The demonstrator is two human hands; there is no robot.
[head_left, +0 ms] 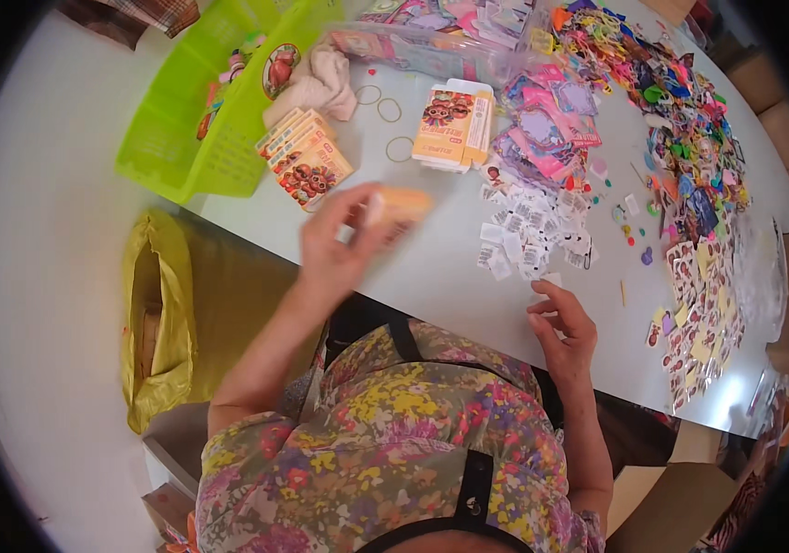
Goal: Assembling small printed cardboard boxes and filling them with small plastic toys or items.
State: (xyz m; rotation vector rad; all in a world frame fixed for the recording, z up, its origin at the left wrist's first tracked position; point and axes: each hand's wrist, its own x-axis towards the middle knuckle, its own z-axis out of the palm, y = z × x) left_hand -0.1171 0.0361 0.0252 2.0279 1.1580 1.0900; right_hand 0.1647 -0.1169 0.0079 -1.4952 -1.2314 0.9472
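My left hand (339, 238) is closed around a small orange-yellow card box (399, 214), slightly blurred, held over the table's near edge. Bent but apart, the fingers of my right hand (565, 324) are open, with nothing visible between them. Just beyond its fingertips lies a heap of small white printed packets (532, 230). Several filled orange boxes (307, 166) stand in an overlapping row to the left of the table. Farther off, an orange box with raised flaps (454, 127) lies beside pink and purple cards (546, 124).
A lime-green basket (228, 152) sits at the left edge, with a beige cloth (319, 85) next to it. Rubber bands (389, 110) lie mid-table. Colourful trinkets (680, 120) and sticker sheets (703, 323) spread along the right. Below left hangs a yellow bag (159, 369).
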